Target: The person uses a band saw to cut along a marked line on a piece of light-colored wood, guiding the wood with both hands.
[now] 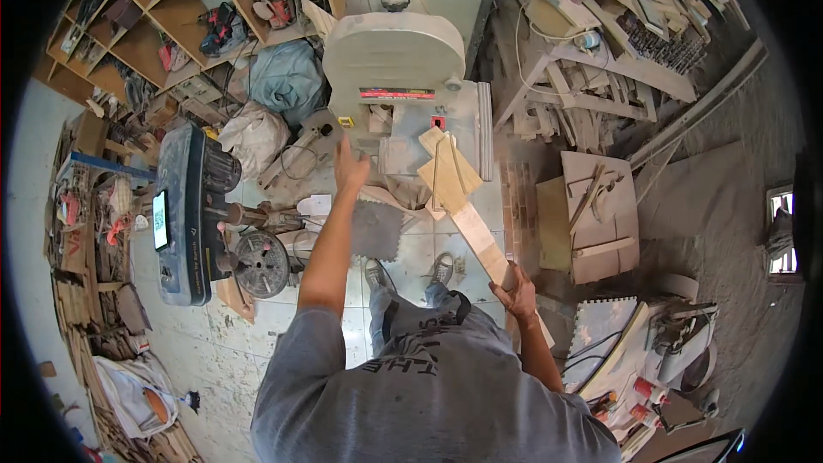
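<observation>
A band saw with a rounded pale-grey housing stands in front of me. My left hand reaches toward its left side, index finger and thumb apart, with nothing visible in it. Whether a fingertip touches the machine I cannot tell. By my right side, my right hand grips a long light wooden board. The board slants up to the left, toward thin wooden pieces at the front edge of the saw table. Those pieces overlap the board's far end.
To the left stands a blue drill press with a phone on it and a round dark plate beside it. Shelves of power tools line the back left. Scrap wood is piled far right; a grey mat lies ahead.
</observation>
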`<state>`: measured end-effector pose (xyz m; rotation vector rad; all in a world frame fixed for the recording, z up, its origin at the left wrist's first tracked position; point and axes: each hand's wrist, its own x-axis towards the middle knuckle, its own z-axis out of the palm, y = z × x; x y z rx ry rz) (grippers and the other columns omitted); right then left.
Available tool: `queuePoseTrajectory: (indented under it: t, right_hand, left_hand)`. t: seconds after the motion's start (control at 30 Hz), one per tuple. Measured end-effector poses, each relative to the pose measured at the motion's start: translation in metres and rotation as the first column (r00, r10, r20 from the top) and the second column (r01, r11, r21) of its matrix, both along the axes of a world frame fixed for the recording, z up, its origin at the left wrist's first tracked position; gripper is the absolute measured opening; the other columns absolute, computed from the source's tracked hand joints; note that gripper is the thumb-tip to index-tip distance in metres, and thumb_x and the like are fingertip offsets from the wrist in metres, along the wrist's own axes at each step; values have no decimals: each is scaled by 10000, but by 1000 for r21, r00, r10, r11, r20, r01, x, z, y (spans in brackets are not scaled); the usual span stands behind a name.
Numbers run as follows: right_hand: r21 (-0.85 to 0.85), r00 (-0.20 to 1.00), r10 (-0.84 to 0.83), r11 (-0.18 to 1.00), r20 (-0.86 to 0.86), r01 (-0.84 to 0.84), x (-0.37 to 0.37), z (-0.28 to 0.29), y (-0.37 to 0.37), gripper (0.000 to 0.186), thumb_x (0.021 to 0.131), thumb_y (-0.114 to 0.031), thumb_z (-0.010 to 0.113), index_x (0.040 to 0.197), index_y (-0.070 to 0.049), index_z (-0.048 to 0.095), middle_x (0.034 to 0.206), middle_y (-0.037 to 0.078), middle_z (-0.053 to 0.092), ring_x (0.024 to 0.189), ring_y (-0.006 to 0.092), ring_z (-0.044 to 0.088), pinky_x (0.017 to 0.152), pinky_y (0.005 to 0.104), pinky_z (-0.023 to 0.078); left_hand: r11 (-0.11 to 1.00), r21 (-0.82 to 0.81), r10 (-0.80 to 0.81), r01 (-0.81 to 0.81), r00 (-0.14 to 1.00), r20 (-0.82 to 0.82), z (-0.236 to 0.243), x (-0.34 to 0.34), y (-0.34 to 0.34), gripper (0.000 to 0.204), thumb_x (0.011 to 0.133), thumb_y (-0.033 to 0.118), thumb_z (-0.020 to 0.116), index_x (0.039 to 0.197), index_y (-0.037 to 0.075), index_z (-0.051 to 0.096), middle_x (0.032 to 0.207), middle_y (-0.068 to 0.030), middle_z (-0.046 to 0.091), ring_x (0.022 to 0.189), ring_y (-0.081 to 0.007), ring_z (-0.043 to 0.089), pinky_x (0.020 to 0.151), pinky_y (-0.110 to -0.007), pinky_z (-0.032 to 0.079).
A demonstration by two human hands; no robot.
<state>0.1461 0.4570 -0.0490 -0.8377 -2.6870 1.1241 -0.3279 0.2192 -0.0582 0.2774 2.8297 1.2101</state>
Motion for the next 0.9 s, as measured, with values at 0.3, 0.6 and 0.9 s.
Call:
queuePoseTrajectory:
  t: [0.3, 0.6, 0.9]
  right_hand:
    - [-29, 999, 34, 999, 5, -34, -2, -11, 27, 768, 790, -381, 882, 1413, -37, 593, 1163, 271, 715, 1053, 459, 712, 897, 501, 580]
    - [-49, 998, 54, 997, -18, -55, -7, -19, 37, 749, 789, -367, 885, 1403, -37, 612, 1189, 267, 711, 1074, 452, 709, 921, 489, 580]
    - [-70, 998, 54, 996, 32, -52, -11, -14, 41, 754, 784, -372, 879, 1399, -37, 600, 1177, 280, 710, 1075, 470, 703, 912, 509, 575]
  left_hand:
    - [998, -66, 7, -3, 998, 63, -5, -30, 20, 1075, 839, 119, 763, 1700, 84, 119, 1642, -294, 350, 1530, -447, 345, 1261, -459, 340]
    - [994, -100, 30, -44, 991, -132, -22, -23, 16, 990, 832, 103, 752, 1680, 109, 241, 1590, -271, 415, 1472, -448, 424, 1211, -482, 394]
    - [989, 68, 133, -131, 991, -18, -7, -24, 33, 896, 836, 63, 753, 1617, 6, 318, 1587, -255, 426, 1474, -445, 424, 1220, -465, 385]
